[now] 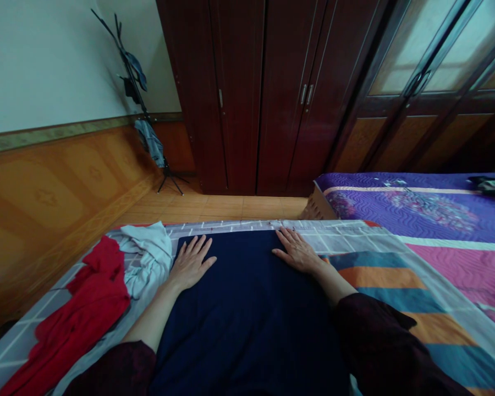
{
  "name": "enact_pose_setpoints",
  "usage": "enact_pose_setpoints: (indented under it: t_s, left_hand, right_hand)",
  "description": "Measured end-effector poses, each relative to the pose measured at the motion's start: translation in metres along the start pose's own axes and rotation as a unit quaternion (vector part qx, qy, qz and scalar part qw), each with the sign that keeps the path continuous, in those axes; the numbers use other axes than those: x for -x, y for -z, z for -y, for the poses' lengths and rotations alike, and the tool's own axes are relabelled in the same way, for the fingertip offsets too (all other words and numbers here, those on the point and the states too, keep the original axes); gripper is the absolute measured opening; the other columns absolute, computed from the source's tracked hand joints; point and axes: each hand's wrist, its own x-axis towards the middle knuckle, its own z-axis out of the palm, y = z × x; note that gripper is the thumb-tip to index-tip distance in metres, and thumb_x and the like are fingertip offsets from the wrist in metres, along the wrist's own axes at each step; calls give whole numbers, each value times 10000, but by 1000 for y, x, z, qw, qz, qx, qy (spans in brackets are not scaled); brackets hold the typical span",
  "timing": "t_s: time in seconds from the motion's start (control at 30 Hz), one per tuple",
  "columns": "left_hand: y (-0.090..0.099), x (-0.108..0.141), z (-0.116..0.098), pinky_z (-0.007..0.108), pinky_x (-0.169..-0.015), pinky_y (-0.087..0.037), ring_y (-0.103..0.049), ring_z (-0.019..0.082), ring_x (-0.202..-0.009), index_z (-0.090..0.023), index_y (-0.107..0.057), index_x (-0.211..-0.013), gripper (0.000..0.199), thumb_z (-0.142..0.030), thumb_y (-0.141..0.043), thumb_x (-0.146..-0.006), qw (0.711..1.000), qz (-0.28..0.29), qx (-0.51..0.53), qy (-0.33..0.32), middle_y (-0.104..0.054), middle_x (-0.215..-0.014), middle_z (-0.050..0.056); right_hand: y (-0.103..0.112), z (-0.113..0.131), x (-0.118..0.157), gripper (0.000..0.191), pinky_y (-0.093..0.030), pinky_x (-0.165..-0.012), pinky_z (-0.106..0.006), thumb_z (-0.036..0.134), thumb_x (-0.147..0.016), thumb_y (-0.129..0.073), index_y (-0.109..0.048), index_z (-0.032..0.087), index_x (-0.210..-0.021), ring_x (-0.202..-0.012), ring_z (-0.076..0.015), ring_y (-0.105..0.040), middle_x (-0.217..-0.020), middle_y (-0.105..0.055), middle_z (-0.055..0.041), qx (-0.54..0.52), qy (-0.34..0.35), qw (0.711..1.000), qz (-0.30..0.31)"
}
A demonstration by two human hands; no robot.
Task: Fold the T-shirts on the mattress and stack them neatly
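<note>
A dark navy cloth (247, 308), perhaps a garment, lies spread out in front of me on a bed with a grey checked sheet (338, 234). My left hand (191, 263) rests flat on its far left corner, fingers stretched out. On the far right corner my right hand (297, 250) lies flat too, its fingertips close to the cloth's far edge. Neither hand grips anything. Left of the navy cloth are a crumpled red garment (86, 297) and a pale blue garment (148, 256). To the right lies a flat cloth with blue and orange stripes (383, 278).
Beyond the bed stands a dark red wardrobe (239, 110). A black coat stand (140, 99) holds a few items at the far left. Right of the bed is a purple and pink quilted surface (396, 209), with a beige basket (317, 206) at its near corner.
</note>
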Motion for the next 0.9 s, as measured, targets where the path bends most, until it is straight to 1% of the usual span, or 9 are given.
enact_pose_setpoints:
  t_s: [0.2,0.27,0.33,0.4,0.47,0.6,0.73,0.8,0.9]
  left_hand:
    - [12,-3,-9,530,-1120,-127,-157,288,-1414,-200,-252,-1469,631,-553,-260,-946,1000,11,-18,6,-216,-1534,88]
    - [18,5,-19,543,-1115,-121,-130,296,-1418,-192,-233,-1474,620,-530,-253,-954,1000,14,-13,-2,-191,-1540,96]
    - [22,22,-31,518,-1127,-111,-105,271,-1425,-258,-221,-1475,613,-550,-295,-941,999,25,-5,-37,-174,-1548,42]
    - [24,47,-40,490,-1138,-103,-100,242,-1428,-340,-206,-1466,625,-597,-341,-912,993,54,8,-104,-165,-1550,-17]
    - [29,77,-42,494,-1136,-106,-118,245,-1425,-348,-204,-1465,622,-597,-343,-912,987,79,15,-137,-163,-1549,-12]
    - [48,142,-27,505,-1124,-137,-170,282,-1411,-234,-299,-1451,570,-478,-378,-942,997,72,-7,-37,-246,-1524,81]
    - [66,204,-19,479,-1117,-208,-234,256,-1396,-293,-300,-1443,549,-435,-438,-930,995,85,13,-55,-300,-1508,38]
    - [69,231,-19,463,-1109,-250,-277,246,-1380,-277,-330,-1431,528,-403,-448,-931,996,73,18,-44,-319,-1500,44]
    - [73,270,-18,463,-1104,-283,-363,251,-1336,-206,-432,-1377,477,-376,-455,-933,1000,14,14,17,-415,-1443,93]
  right_hand:
    - [3,1,-3,741,-182,-1127,-427,611,-911,-243,-324,94,-1436,-1385,-311,-216,-1499,-283,-153,31,-12,999,-11]
    - [4,4,-2,725,-186,-1124,-417,592,-919,-235,-324,90,-1435,-1383,-307,-224,-1497,-289,-155,44,-14,999,-12]
    - [5,5,-2,708,-195,-1119,-412,576,-923,-233,-328,95,-1433,-1379,-301,-237,-1493,-298,-151,58,-15,998,-11]
    - [6,5,-1,684,-206,-1114,-410,560,-926,-236,-334,109,-1431,-1376,-293,-250,-1492,-306,-143,72,-15,997,-9]
    - [8,6,-1,655,-214,-1109,-408,534,-931,-243,-336,118,-1429,-1373,-282,-259,-1489,-315,-138,85,-13,996,-7]
    - [15,16,1,590,-226,-1088,-463,437,-946,-248,-341,94,-1417,-1355,-303,-287,-1465,-344,-173,110,-17,994,-8]
    - [23,42,6,505,-220,-1062,-532,289,-933,-309,-376,77,-1387,-1350,-350,-268,-1467,-317,-208,135,3,991,-8]
    - [29,54,15,456,-309,-1021,-503,223,-920,-331,-439,118,-1350,-1284,-328,-387,-1422,-399,-189,139,32,990,11]
    - [43,68,46,395,-433,-919,-466,207,-886,-413,-545,132,-1252,-1140,-317,-530,-1315,-515,-189,141,63,987,40]
